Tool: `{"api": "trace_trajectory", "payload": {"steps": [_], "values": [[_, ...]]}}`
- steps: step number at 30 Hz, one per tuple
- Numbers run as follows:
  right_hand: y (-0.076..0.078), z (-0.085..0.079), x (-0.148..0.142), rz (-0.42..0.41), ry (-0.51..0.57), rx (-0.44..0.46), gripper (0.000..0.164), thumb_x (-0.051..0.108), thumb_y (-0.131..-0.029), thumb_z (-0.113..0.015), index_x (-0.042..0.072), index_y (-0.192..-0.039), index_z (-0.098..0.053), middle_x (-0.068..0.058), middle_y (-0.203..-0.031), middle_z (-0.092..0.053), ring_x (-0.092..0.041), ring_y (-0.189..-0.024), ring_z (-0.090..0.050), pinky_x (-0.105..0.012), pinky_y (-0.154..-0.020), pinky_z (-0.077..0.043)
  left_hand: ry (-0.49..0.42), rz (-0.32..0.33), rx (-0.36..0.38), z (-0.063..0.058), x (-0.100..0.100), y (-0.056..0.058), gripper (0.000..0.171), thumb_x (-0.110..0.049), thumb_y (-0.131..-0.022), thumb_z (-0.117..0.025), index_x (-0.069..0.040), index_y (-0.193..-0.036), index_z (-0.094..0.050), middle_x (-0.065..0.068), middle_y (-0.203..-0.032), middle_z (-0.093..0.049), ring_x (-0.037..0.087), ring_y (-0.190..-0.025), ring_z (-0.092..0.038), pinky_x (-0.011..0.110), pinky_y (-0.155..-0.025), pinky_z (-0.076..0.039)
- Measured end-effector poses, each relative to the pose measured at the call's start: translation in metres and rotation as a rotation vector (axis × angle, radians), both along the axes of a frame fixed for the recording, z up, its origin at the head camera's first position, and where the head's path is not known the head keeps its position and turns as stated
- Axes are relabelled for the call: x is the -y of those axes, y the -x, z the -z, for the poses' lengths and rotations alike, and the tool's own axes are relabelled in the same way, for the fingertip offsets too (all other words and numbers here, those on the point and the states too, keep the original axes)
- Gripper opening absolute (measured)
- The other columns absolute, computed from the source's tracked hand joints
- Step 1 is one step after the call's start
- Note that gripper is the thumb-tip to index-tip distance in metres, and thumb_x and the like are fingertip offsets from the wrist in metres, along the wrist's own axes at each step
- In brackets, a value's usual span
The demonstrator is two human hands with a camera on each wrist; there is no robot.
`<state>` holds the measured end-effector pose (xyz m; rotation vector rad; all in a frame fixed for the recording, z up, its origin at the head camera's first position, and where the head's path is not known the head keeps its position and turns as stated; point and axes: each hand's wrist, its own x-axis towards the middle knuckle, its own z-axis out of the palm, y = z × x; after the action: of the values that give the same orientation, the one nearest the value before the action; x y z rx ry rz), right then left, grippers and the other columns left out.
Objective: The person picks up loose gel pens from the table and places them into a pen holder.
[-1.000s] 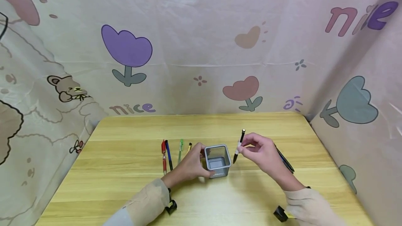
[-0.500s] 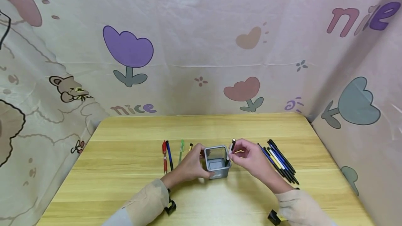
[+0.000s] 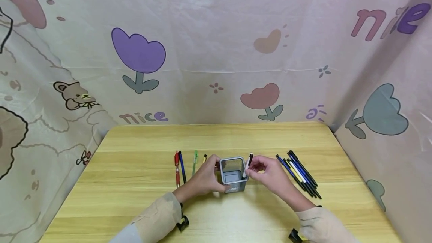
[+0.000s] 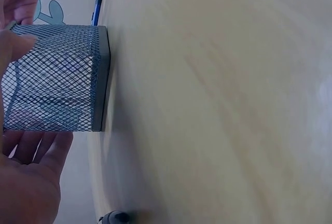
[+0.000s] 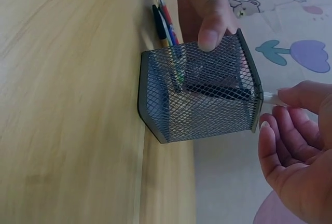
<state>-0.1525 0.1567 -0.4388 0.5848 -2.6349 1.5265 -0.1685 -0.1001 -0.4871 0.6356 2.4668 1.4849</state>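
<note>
My left hand [image 3: 206, 177] grips a square silver-grey mesh pen holder [image 3: 236, 188] from its left side, thumb at the front and fingers behind. The holder stands upright on the table. At its right rim, my right hand [image 3: 268, 172] pinches a black-and-white pen [image 3: 248, 163] between thumb and index finger. In the right wrist view the pen's dark lower part shows through the mesh wall [image 5: 207, 115], inside the holder, while its white section [image 5: 272, 98] sticks out past the rim. No other pen shows in the holder.
Left of the holder lie a red pen [image 3: 177, 168], a blue pen [image 3: 182, 168], a green pen [image 3: 195, 158] and a yellow-and-black pen [image 3: 204, 158], partly behind the left hand. Several blue, black, yellow and white pens [image 3: 300, 175] lie grouped at right on the wooden table [image 3: 141, 213].
My right hand has moved left and down, bringing the black-and-white pen from beside the holder over its rim and into it. My left hand has kept its grip on the holder.
</note>
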Motion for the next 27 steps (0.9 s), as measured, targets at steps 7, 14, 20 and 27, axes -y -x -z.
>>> {"api": "trace_trajectory", "payload": {"steps": [7, 14, 20, 27], "values": [[0.0, 0.004, -0.001, -0.027, -0.035, -0.012, 0.012, 0.006, -0.084, -0.083, 0.007, -0.091, -0.073, -0.002, -0.083, -0.074, 0.0, -0.074, -0.065, -0.025, -0.07, -0.06, 0.018, 0.005, -0.009, 0.0, 0.001, 0.0, 0.072, -0.015, -0.069, -0.092, -0.009, -0.125, -0.048, 0.009, -0.126, -0.057, 0.023, -0.117, -0.064, 0.04, -0.104, -0.054], [0.0, 0.003, -0.001, -0.053, -0.027, 0.004, 0.013, 0.008, -0.085, -0.083, 0.007, -0.096, -0.075, -0.003, -0.087, -0.076, -0.001, -0.075, -0.065, -0.024, -0.071, -0.06, 0.023, -0.002, -0.021, 0.0, 0.0, 0.0, 0.073, -0.017, -0.068, -0.093, -0.009, -0.124, -0.048, 0.007, -0.123, -0.057, 0.021, -0.115, -0.062, 0.04, -0.104, -0.054], [-0.001, 0.002, -0.007, -0.037, -0.067, 0.018, 0.015, 0.009, -0.085, -0.083, 0.008, -0.098, -0.076, -0.001, -0.088, -0.076, -0.001, -0.077, -0.065, -0.024, -0.073, -0.06, 0.043, 0.0, -0.033, 0.001, 0.001, 0.0, 0.073, -0.02, -0.068, -0.094, -0.008, -0.124, -0.049, 0.009, -0.123, -0.057, 0.023, -0.117, -0.061, 0.04, -0.103, -0.054], [-0.001, 0.006, -0.018, 0.021, -0.166, 0.07, 0.017, 0.013, -0.087, -0.081, 0.007, -0.102, -0.077, 0.002, -0.089, -0.076, -0.001, -0.078, -0.066, -0.02, -0.073, -0.059, 0.054, 0.007, -0.028, -0.001, 0.002, 0.0, 0.072, -0.021, -0.069, -0.093, -0.008, -0.124, -0.048, 0.011, -0.123, -0.057, 0.025, -0.119, -0.061, 0.042, -0.103, -0.055]]}}
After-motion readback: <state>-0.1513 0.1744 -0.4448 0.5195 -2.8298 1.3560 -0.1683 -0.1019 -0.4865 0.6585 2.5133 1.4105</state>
